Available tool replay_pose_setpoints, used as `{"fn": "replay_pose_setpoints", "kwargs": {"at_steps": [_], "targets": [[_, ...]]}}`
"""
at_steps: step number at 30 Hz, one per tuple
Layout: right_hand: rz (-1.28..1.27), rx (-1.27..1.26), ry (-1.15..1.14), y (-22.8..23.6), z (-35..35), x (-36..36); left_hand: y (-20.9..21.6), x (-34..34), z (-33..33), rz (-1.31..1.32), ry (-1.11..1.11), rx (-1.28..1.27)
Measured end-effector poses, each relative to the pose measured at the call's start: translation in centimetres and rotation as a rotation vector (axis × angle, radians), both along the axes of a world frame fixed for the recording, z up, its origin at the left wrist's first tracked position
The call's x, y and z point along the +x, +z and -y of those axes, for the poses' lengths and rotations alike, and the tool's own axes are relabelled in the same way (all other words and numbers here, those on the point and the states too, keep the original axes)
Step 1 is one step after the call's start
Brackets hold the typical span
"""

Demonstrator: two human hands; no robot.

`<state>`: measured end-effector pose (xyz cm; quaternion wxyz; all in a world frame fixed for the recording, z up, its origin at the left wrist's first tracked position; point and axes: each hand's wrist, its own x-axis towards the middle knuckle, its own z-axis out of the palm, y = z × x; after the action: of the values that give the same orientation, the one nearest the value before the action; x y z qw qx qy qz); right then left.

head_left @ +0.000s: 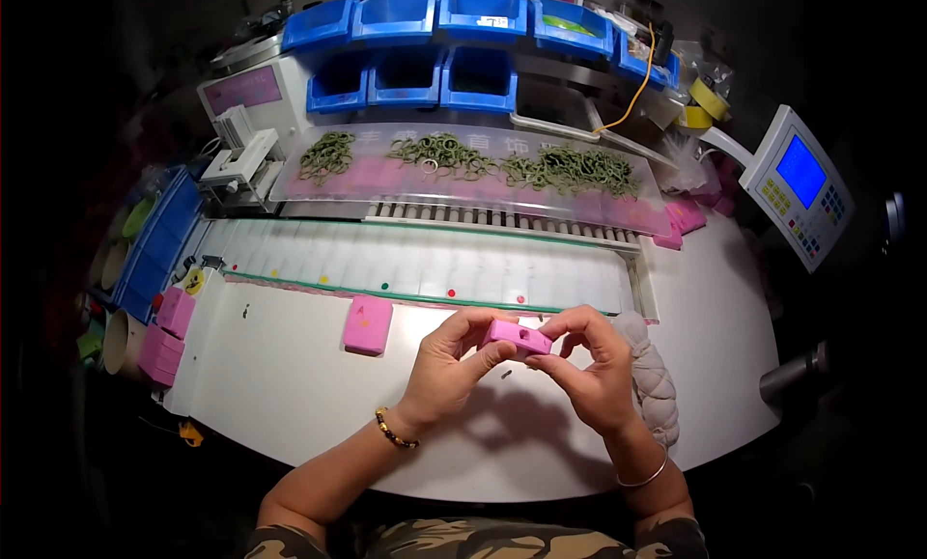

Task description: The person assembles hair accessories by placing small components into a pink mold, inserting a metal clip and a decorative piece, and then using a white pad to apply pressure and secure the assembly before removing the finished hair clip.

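Above the white table [435, 467], both of my hands hold a pink rubber mold [519, 337] with a round hole in the side toward me. My left hand [449, 361] is closed on its left end, thumb along the near side. On the right end, my right hand [594, 376] pinches the corner between thumb and fingers. A second pink mold [368, 325] lies flat to the left of my hands. Below the held mold, a small dark bit [506, 374] rests on the table. My fingers partly cover the mold's ends.
Behind, a translucent tray [377, 194] bears heaps of green rings [579, 168] over metal rollers [483, 218]. Blue bins [483, 13] stand at the back. A control panel [801, 182] juts in at right, near a wrapped cloth bundle [654, 385]. More pink molds [162, 354] sit at left.
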<state>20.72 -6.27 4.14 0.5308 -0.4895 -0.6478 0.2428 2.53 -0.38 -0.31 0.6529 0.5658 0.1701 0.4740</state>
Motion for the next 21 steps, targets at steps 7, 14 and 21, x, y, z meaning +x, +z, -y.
{"fn": "replay_pose_setpoints", "kwargs": {"at_steps": [7, 14, 21], "targets": [[-0.18, -0.151, -0.081, -0.2, -1.6, -0.6, 1.1, -0.9, 0.3, -0.416, 0.651, 0.697], [-0.433, -0.398, 0.072, -1.6, -3.6, -2.0, 0.4, -2.1, -4.5, -0.699, 0.584, 0.51], [-0.21, -0.559, 0.115, -2.1, -1.3, -0.3, -2.7, -11.0, -13.6, -1.034, 0.89, 0.424]]}}
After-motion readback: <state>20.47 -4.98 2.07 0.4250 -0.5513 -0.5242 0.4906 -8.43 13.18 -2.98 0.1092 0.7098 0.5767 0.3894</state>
